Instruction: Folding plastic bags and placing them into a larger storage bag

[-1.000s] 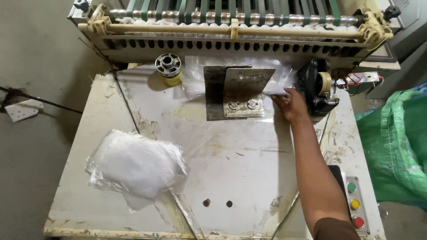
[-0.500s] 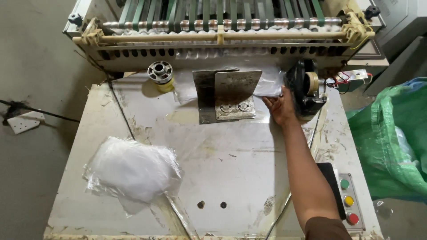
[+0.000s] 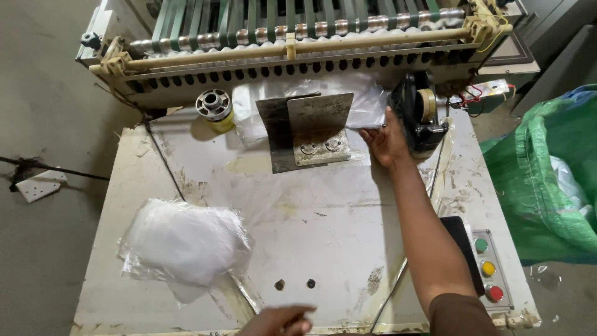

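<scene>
The right hand (image 3: 387,140) pinches thin bags (image 3: 367,106) beside the motor (image 3: 418,115), which might snag them.

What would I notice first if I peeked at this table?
Probably the long row of green belts and rollers across the back of the machine. Just below it, the right hand grips clear plastic bags beside an upright metal plate. A fluffy pile of clear bags lies at the table's front left, near the left hand.
</scene>
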